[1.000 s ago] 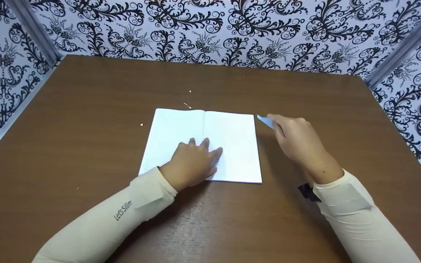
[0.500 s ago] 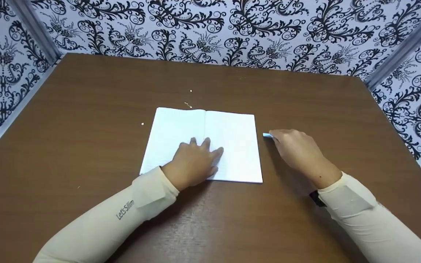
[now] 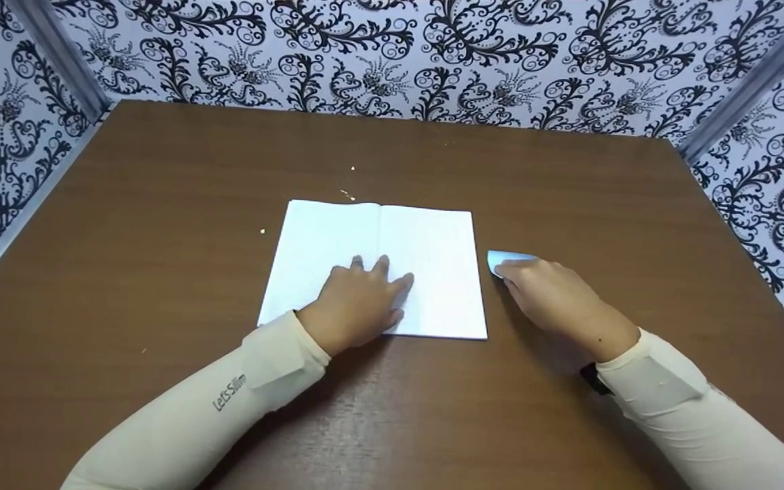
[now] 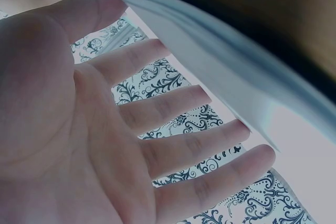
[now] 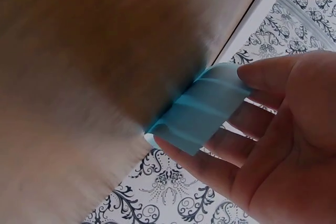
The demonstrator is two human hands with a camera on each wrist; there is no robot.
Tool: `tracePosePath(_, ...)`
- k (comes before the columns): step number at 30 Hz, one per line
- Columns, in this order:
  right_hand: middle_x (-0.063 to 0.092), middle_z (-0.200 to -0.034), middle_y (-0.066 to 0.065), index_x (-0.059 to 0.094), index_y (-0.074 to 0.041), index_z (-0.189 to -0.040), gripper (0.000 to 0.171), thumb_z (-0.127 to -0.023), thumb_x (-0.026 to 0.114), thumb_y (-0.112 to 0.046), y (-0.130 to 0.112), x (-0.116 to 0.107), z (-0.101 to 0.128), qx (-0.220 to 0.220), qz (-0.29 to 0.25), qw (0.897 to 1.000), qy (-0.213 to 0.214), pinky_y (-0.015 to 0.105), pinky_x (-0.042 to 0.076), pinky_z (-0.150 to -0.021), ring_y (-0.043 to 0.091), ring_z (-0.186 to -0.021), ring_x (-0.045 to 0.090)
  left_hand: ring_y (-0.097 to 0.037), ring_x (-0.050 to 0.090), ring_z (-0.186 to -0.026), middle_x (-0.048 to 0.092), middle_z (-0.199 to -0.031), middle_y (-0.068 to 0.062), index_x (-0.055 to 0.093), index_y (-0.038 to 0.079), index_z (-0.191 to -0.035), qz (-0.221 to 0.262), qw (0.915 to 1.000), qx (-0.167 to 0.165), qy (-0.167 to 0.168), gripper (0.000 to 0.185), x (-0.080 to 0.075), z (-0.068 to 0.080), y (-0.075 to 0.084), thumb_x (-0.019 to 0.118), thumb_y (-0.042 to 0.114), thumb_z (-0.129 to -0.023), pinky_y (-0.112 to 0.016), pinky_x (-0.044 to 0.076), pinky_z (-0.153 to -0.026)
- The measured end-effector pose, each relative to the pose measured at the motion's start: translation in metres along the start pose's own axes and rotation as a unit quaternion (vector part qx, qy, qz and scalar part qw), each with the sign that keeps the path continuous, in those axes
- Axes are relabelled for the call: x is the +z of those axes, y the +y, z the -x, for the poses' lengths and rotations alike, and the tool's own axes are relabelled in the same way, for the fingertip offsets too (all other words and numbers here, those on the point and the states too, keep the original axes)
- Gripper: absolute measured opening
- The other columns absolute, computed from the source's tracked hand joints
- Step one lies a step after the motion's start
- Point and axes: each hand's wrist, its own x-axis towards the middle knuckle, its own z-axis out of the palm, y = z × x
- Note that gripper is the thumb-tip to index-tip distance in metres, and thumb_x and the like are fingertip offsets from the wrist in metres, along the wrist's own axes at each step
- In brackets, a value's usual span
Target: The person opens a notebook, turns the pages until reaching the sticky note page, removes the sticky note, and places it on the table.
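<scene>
A notebook (image 3: 433, 272) lies spread at its middle on the brown table, its pages white. My left hand (image 3: 359, 303) rests on it near the fold, fingers spread and straight; the left wrist view has these fingers (image 4: 194, 142) stretched to the page. Just right of the notebook, my right hand (image 3: 548, 292) pinches a small light blue piece of paper (image 3: 506, 258). Seen from the right wrist, the blue paper (image 5: 202, 106) has several crease lines across it and stands with one long edge at the tabletop, thumb and fingers (image 5: 262, 74) along its sides.
Tiny pale crumbs (image 3: 348, 195) are scattered beyond the notebook, with another white speck (image 3: 263, 231) left of it. Patterned wall panels (image 3: 378, 61) border the table's back and sides. A dark strap (image 3: 596, 378) shows under the right cuff.
My right hand has come down nearer to me beside the notebook, and the blue paper has turned so that more of its face shows. The left hand stays put on the pages.
</scene>
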Motion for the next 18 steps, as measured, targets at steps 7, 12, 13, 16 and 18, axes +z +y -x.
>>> tracePosePath(7, 0.055, -0.142, 0.026, 0.059, 0.003, -0.132, 0.038, -0.103, 0.052, -0.022, 0.0004, -0.0017, -0.0002, 0.013, -0.004, 0.998, -0.068, 0.058, 0.046, -0.102, 0.043, -0.130, 0.054, -0.046, 0.060, -0.123, 0.054, -0.146, -0.017, 0.046, 0.025, -0.150, -0.013, 0.9999, 0.007, 0.003, 0.054, -0.0005, 0.0010, -0.0001, 0.049, 0.048, -0.101, -0.054, 0.058, -0.081)
tracePosePath(12, 0.031, -0.158, 0.029, 0.036, 0.005, -0.151, 0.054, -0.106, 0.045, -0.023, 0.0018, -0.0049, -0.0034, 0.022, -0.017, 0.991, -0.129, 0.061, 0.032, -0.113, 0.048, -0.145, 0.033, -0.046, 0.060, -0.123, 0.054, -0.146, -0.017, 0.046, 0.025, -0.150, -0.012, 0.9999, 0.009, 0.002, 0.054, -0.0001, 0.0009, 0.0001, 0.049, 0.048, -0.102, -0.054, 0.058, -0.081)
tracePosePath(13, 0.027, -0.159, 0.030, 0.032, 0.005, -0.152, 0.055, -0.106, 0.044, -0.023, 0.0016, -0.0056, -0.0040, 0.022, -0.019, 0.990, -0.140, 0.061, 0.031, -0.114, 0.049, -0.146, 0.030, -0.046, 0.060, -0.123, 0.054, -0.147, -0.017, 0.045, 0.025, -0.151, -0.010, 0.9999, 0.009, 0.001, 0.054, -0.0002, 0.0008, 0.0001, 0.048, 0.048, -0.102, -0.054, 0.058, -0.082)
tracePosePath(16, 0.019, -0.161, 0.032, 0.025, 0.003, -0.156, 0.059, -0.106, 0.042, -0.025, 0.0018, -0.0072, -0.0039, 0.034, -0.023, 0.985, -0.166, 0.062, 0.028, -0.115, 0.052, -0.147, 0.023, -0.046, 0.059, -0.124, 0.053, -0.147, -0.018, 0.045, 0.025, -0.151, -0.008, 0.9999, 0.008, -0.001, 0.054, 0.0000, 0.0001, 0.0004, 0.048, 0.048, -0.102, -0.054, 0.058, -0.083)
tracePosePath(18, 0.013, -0.161, 0.034, 0.020, 0.001, -0.157, 0.062, -0.107, 0.040, -0.029, 0.0031, -0.0070, -0.0025, 0.055, -0.029, 0.982, -0.180, 0.063, 0.025, -0.116, 0.054, -0.148, 0.018, -0.046, 0.058, -0.125, 0.052, -0.148, -0.018, 0.044, 0.025, -0.151, -0.004, 1.0000, 0.007, -0.006, 0.055, 0.0002, -0.0009, 0.0006, 0.048, 0.048, -0.102, -0.055, 0.058, -0.084)
